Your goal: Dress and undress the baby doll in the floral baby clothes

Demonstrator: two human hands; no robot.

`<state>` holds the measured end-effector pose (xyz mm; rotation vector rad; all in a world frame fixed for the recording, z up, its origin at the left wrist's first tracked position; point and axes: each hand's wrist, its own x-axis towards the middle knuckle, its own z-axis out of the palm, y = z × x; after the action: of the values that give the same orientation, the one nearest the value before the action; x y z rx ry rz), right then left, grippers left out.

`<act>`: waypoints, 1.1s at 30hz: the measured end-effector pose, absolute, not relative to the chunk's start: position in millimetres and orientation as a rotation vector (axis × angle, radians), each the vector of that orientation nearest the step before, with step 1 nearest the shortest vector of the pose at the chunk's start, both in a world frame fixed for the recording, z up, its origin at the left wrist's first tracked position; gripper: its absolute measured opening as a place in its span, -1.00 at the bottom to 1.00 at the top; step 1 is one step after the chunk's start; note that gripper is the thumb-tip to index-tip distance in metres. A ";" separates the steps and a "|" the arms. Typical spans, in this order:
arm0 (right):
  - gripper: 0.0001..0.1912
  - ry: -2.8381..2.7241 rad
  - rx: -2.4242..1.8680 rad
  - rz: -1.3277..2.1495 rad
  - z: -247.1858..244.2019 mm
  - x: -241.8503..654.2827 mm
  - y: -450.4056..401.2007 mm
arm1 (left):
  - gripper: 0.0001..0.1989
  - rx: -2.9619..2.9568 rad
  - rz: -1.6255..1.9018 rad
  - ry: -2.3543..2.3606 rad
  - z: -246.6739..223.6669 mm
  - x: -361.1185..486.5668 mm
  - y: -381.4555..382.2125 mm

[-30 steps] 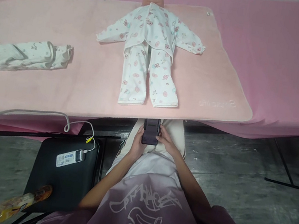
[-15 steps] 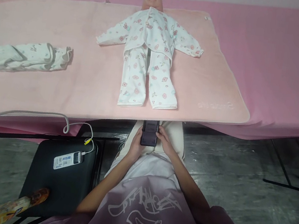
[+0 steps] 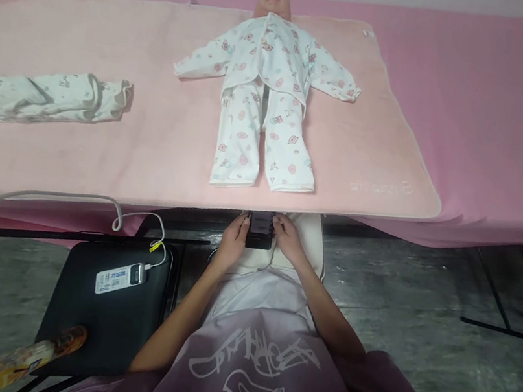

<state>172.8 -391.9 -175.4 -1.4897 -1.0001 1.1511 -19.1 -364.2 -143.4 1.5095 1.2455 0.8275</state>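
Observation:
Low in my lap, just under the table's front edge, is a dark smartphone (image 3: pixel 260 230). My left hand (image 3: pixel 234 239) is closed on its left side, and my right hand (image 3: pixel 287 238) grips its right side. The phone's upper end is hidden by the table edge. Beyond it, on a pink mat (image 3: pixel 376 154), a baby doll (image 3: pixel 275 0) lies on its back with its head away from me. It wears a white patterned jacket (image 3: pixel 273 53) and matching trousers (image 3: pixel 244 134), arms spread and legs straight. Neither hand touches the doll.
On the mat's left lies a rolled white patterned garment (image 3: pixel 44 99). A black stool (image 3: pixel 73 305) at my left carries a white power bank (image 3: pixel 120 278) with a cable (image 3: pixel 69 196) from the table, and a bottle (image 3: pixel 31 355) beside it. Black metal legs (image 3: pixel 507 329) stand at right.
Both hands have shifted slightly on the phone, which sits a little higher and further under the table edge. My view has moved slightly; the doll and garment lie as before.

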 end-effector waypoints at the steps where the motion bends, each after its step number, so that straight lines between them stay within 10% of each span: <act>1: -0.49 -1.006 -1.505 1.124 -176.6 172.3 -391.3 | -0.41 1.520 0.821 1.264 -144.5 -19.9 -361.9; 33: -0.59 -0.961 -1.541 0.988 -174.8 155.6 -396.8 | -0.52 1.547 0.883 1.442 -167.7 -23.3 -359.5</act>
<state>155.6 -396.8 -174.8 -1.5409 -0.9614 0.9875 -23.3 -359.5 -167.7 1.5468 1.4420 0.8833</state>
